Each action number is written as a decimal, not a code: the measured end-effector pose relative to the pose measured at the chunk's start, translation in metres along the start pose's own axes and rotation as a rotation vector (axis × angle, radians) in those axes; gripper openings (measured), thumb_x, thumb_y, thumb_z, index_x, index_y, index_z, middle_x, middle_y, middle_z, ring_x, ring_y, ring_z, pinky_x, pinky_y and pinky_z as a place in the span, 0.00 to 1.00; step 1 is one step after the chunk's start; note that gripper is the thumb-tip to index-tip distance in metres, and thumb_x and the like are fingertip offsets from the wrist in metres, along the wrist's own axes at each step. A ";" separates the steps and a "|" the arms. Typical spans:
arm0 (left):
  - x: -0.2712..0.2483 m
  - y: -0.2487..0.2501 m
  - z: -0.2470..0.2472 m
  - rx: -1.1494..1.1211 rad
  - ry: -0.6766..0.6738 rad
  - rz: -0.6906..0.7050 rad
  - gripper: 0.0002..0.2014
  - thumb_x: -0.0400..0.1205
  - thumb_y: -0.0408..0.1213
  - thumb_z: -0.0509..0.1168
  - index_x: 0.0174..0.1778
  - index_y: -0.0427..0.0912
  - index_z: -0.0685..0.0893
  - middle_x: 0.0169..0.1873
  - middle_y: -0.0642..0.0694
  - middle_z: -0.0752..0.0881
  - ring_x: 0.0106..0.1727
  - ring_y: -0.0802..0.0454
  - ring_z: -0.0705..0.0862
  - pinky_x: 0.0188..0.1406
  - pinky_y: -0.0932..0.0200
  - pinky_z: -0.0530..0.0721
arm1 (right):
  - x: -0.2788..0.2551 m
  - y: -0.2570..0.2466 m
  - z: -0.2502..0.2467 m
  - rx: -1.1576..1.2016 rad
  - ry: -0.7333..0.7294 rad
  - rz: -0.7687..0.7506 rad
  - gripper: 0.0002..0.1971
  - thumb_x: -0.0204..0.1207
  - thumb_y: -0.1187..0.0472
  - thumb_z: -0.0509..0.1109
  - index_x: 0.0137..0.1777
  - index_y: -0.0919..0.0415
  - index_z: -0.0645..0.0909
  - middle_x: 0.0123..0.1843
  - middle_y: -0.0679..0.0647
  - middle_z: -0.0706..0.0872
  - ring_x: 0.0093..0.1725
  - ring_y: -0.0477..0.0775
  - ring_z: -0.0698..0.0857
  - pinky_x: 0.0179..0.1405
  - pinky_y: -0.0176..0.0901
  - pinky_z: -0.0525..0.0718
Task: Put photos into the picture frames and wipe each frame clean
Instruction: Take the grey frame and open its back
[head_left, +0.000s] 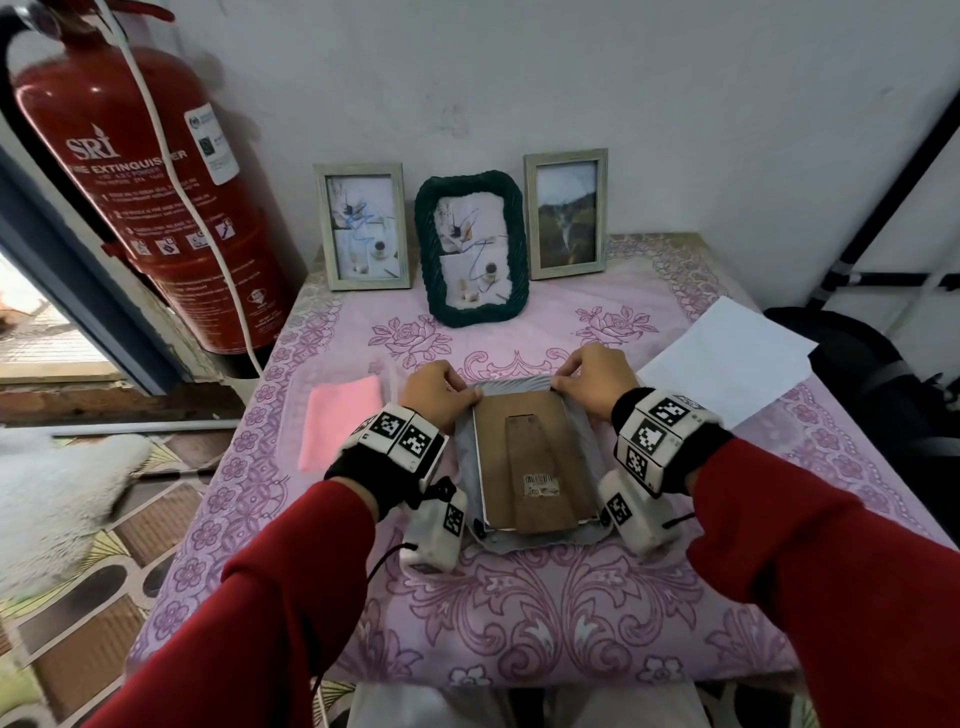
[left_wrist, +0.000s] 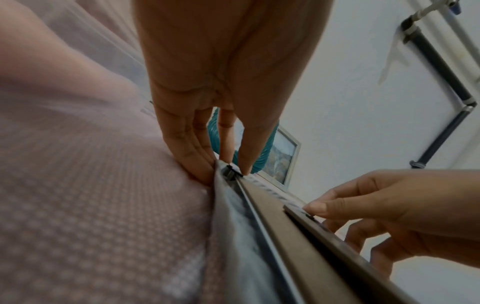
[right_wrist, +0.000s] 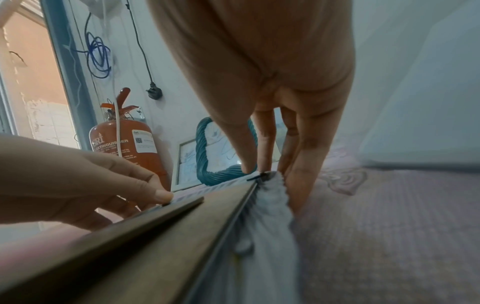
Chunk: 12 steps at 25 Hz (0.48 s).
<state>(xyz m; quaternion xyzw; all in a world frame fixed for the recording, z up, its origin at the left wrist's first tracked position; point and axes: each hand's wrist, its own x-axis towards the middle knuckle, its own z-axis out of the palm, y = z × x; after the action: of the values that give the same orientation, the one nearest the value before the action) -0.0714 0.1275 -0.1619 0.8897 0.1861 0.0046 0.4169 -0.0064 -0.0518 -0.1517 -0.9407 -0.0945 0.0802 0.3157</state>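
A grey picture frame (head_left: 582, 447) lies face down at the table's middle, its brown backing board (head_left: 535, 457) and folded stand facing up. My left hand (head_left: 467, 397) pinches the frame's far left corner, thumb on top by a small black clip (left_wrist: 231, 171) and fingers at the outer edge. My right hand (head_left: 563, 384) pinches the far right corner the same way, its thumb beside another clip (right_wrist: 262, 175). Three frames holding photos stand at the back: a pale one (head_left: 366, 226), a dark green woven one (head_left: 470, 249) and another pale one (head_left: 566, 213).
A folded pink cloth (head_left: 340, 426) lies left of the frame. White paper (head_left: 727, 358) lies at the right on the pink patterned tablecloth (head_left: 519, 623). A red fire extinguisher (head_left: 140, 197) hangs on the wall at the left. A dark bag (head_left: 857, 353) sits off the table's right edge.
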 end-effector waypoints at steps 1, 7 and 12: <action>0.001 -0.002 -0.001 0.009 0.008 0.003 0.16 0.76 0.38 0.72 0.29 0.45 0.71 0.31 0.45 0.81 0.36 0.47 0.80 0.36 0.57 0.80 | 0.001 0.000 0.001 0.019 -0.001 0.012 0.07 0.73 0.62 0.73 0.45 0.66 0.88 0.51 0.63 0.90 0.56 0.59 0.85 0.52 0.41 0.79; 0.002 -0.010 -0.003 -0.045 0.007 0.007 0.16 0.75 0.38 0.73 0.29 0.44 0.71 0.25 0.47 0.79 0.25 0.55 0.76 0.17 0.72 0.73 | 0.005 0.000 0.005 0.070 -0.050 0.056 0.06 0.70 0.58 0.77 0.39 0.61 0.86 0.47 0.58 0.89 0.50 0.58 0.87 0.42 0.38 0.78; 0.004 -0.013 -0.003 -0.038 0.004 -0.007 0.14 0.75 0.36 0.73 0.29 0.45 0.74 0.28 0.46 0.79 0.30 0.53 0.78 0.22 0.69 0.76 | 0.005 0.000 0.003 0.126 -0.104 0.116 0.06 0.68 0.61 0.79 0.41 0.60 0.84 0.35 0.54 0.85 0.26 0.57 0.83 0.17 0.41 0.82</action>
<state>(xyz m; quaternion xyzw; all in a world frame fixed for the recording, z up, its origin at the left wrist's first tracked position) -0.0724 0.1386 -0.1697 0.8809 0.1899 0.0084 0.4335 -0.0022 -0.0485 -0.1545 -0.9176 -0.0509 0.1527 0.3635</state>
